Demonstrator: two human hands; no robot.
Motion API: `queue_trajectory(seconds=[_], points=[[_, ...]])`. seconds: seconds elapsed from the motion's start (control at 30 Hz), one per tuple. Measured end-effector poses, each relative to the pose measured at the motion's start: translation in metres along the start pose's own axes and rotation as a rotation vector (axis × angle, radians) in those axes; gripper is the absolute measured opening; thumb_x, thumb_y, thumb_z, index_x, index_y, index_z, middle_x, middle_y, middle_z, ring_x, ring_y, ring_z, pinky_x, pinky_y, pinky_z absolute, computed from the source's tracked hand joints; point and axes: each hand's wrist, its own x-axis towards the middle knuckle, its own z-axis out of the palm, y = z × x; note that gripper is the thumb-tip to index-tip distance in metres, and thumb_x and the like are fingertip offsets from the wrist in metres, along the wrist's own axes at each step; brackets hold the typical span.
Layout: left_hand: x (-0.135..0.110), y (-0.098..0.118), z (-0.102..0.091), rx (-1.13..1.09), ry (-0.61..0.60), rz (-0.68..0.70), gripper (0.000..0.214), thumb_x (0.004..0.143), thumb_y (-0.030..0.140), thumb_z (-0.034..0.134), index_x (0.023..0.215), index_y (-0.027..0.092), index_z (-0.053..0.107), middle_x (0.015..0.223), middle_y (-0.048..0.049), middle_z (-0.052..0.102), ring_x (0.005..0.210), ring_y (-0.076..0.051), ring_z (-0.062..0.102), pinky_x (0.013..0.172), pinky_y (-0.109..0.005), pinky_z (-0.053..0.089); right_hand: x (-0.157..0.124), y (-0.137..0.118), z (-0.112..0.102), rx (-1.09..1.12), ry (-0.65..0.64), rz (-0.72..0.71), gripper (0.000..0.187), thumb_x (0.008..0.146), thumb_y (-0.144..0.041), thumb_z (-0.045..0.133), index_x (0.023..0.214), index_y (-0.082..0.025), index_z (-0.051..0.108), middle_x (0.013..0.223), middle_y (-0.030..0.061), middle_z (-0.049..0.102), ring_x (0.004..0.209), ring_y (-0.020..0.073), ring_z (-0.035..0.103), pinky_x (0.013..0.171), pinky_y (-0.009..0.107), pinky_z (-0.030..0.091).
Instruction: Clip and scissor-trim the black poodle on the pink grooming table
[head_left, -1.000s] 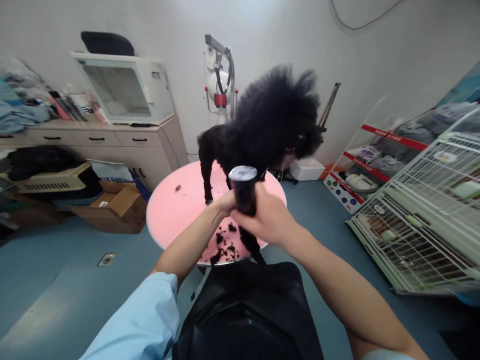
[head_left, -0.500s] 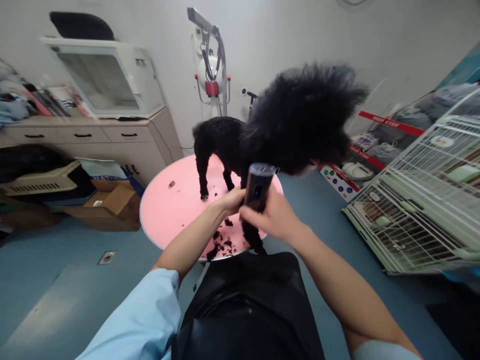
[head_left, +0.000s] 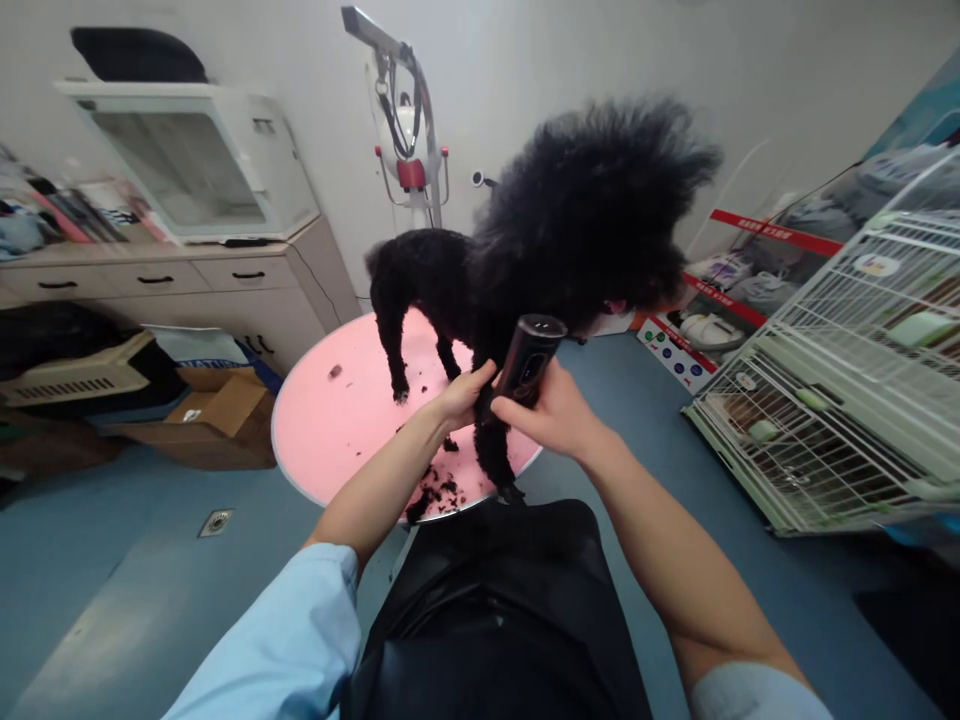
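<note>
Head | right hand (head_left: 555, 412) wrapped round clipper (head_left: 528, 362) (tilted further now) | left hand (head_left: 460, 397) at dog foreleg (head_left: 492, 456), grip unclear

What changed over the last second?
The black dog's fluffy head swung right; the black cylindrical clipper-like tool shifted right, its top tilting right. Nothing visibly taken or released: right hand still grips the tool, left hand stays by the dog's chest. Dog still stands on the round pink table.

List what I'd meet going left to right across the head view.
Open box → left hand → clipper, gripped in the right hand → cage.
</note>
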Motion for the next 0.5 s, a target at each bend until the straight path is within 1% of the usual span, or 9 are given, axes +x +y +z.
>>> queue_trajectory(seconds=[0.07,0.13,0.2,0.27,0.3,0.33,0.4,0.47,0.5], points=[[0.000,0.000,0.000,-0.022,-0.048,-0.025,0.053,0.062,0.064,0.079,0.072,0.014,0.062,0.058,-0.0014,0.056,0.056,-0.014,0.055,0.055,-0.026,0.047,-0.013,0.012,0.003,0.018,-0.146,0.039,0.022,0.069,-0.032,0.070,0.088,-0.023,0.061,0.072,-0.0008,0.064,0.064,0.0177,0.057,0.060,0.030,0.047],[-0.001,0.000,0.000,-0.045,-0.135,-0.034,0.059,0.058,0.070,0.076,0.071,0.016,0.059,0.052,0.0027,0.046,0.051,-0.012,0.050,0.052,-0.025,0.044,-0.042,0.029,0.013,0.141,-0.251,0.113,0.025,0.067,-0.034,0.071,0.088,-0.023,0.063,0.070,-0.0010,0.064,0.062,0.0176,0.056,0.060,0.030,0.047],[-0.001,0.000,0.000,-0.058,-0.209,-0.023,0.061,0.058,0.073,0.074,0.073,0.016,0.056,0.052,0.0048,0.041,0.051,-0.011,0.047,0.051,-0.024,0.042,-0.078,0.052,0.026,0.313,-0.198,0.179,0.023,0.067,-0.038,0.071,0.083,-0.022,0.065,0.073,0.0016,0.065,0.066,0.0195,0.058,0.063,0.033,0.048],[0.002,0.000,0.001,-0.058,-0.232,-0.003,0.060,0.062,0.073,0.071,0.074,0.017,0.054,0.052,0.0052,0.040,0.051,-0.011,0.046,0.053,-0.024,0.042,-0.107,0.073,0.035,0.503,0.013,0.275,0.031,0.068,-0.048,0.069,0.083,-0.021,0.065,0.079,0.0046,0.066,0.069,0.0208,0.059,0.064,0.034,0.048],[0.005,-0.001,0.001,-0.058,-0.236,0.005,0.060,0.064,0.073,0.070,0.074,0.016,0.054,0.052,0.0051,0.040,0.051,-0.011,0.046,0.053,-0.024,0.042,-0.116,0.081,0.038,0.602,0.030,0.351,0.034,0.068,-0.050,0.070,0.086,-0.021,0.065,0.085,0.0057,0.067,0.069,0.0209,0.060,0.063,0.034,0.048],[0.008,-0.002,0.002,-0.061,-0.242,0.006,0.059,0.066,0.073,0.069,0.074,0.016,0.053,0.052,0.0051,0.041,0.051,-0.011,0.045,0.053,-0.024,0.041,-0.121,0.087,0.041,0.674,0.024,0.411,0.037,0.067,-0.051,0.071,0.088,-0.021,0.064,0.088,0.0063,0.067,0.069,0.0206,0.059,0.063,0.034,0.048],[0.011,-0.007,0.003,-0.094,-0.253,0.006,0.058,0.066,0.071,0.070,0.073,0.016,0.052,0.051,0.0054,0.040,0.050,-0.010,0.044,0.053,-0.023,0.040,-0.123,0.089,0.046,0.722,-0.073,0.468,0.040,0.063,-0.050,0.075,0.088,-0.021,0.062,0.085,0.0050,0.066,0.068,0.0192,0.058,0.063,0.032,0.047],[0.005,-0.017,0.003,-0.135,-0.264,0.032,0.060,0.063,0.071,0.072,0.074,0.016,0.053,0.053,0.0049,0.044,0.050,-0.010,0.045,0.054,-0.023,0.040,-0.118,0.083,0.052,0.651,-0.136,0.419,0.039,0.061,-0.048,0.076,0.082,-0.020,0.060,0.076,0.0019,0.062,0.067,0.0177,0.054,0.064,0.030,0.045],[-0.001,-0.025,0.003,-0.137,-0.274,0.045,0.062,0.059,0.072,0.075,0.076,0.016,0.055,0.055,0.0038,0.047,0.052,-0.010,0.047,0.055,-0.024,0.041,-0.116,0.080,0.055,0.590,-0.123,0.376,0.038,0.061,-0.049,0.075,0.080,-0.020,0.060,0.073,0.0011,0.059,0.066,0.0174,0.053,0.063,0.030,0.044]])
